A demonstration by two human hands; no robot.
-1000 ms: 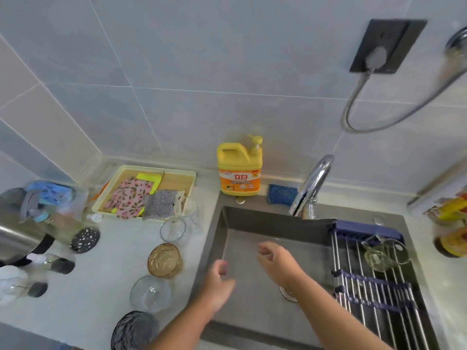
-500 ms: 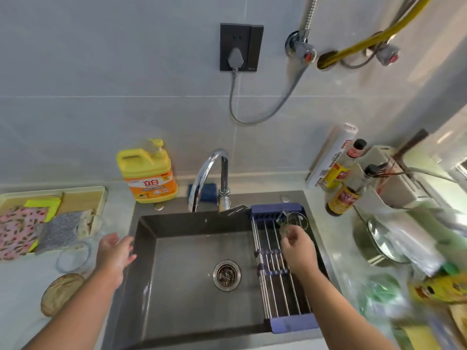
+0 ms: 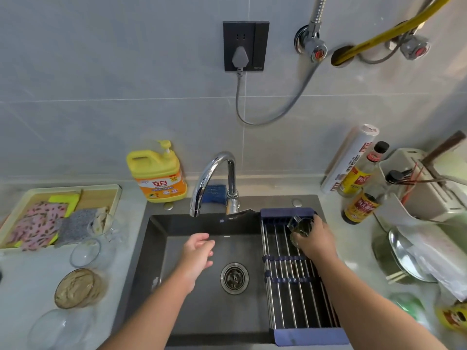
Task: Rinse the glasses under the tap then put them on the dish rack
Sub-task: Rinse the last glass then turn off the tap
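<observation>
My right hand (image 3: 316, 239) grips a small clear glass (image 3: 302, 227) at the far end of the dish rack (image 3: 285, 299), which spans the right side of the sink (image 3: 202, 317). I cannot tell whether the glass rests on the rods. My left hand (image 3: 198, 251) hangs over the basin with its fingers relaxed, holding nothing, near the drain (image 3: 234, 277) and below the tap (image 3: 214, 170). On the counter to my left stand an amber glass (image 3: 75, 287) and a clear bowl (image 3: 86, 251), just in front of a tray (image 3: 101, 195) of cloths. A yellow detergent bottle (image 3: 158, 173) stands behind the sink.
</observation>
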